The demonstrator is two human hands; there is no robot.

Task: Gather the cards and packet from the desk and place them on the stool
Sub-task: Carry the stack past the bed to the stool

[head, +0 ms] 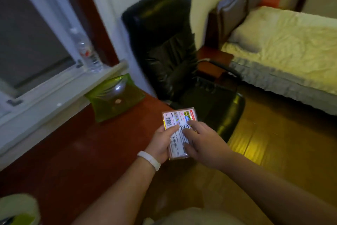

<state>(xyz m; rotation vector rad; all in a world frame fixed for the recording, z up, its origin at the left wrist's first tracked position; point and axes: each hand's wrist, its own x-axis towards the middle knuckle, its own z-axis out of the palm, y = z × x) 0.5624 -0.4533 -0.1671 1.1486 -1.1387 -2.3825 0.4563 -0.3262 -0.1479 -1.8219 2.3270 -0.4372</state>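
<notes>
A flat printed packet (179, 120), with a barcode and coloured labels on its white face, is held over the right edge of the dark red desk (73, 151). My left hand (162, 142) grips its left side from below, thumb on top. The fingers of my right hand (198, 139) press on the packet's lower right face. A thin brown edge shows under the packet; I cannot tell whether cards lie beneath it. No stool is in view.
A black office chair (169, 51) stands just beyond the desk's end. A green glass dish (114, 97) sits on the desk near the windowsill, where a water bottle (87, 51) stands. A bed (291, 51) fills the right; wooden floor (273, 142) lies between.
</notes>
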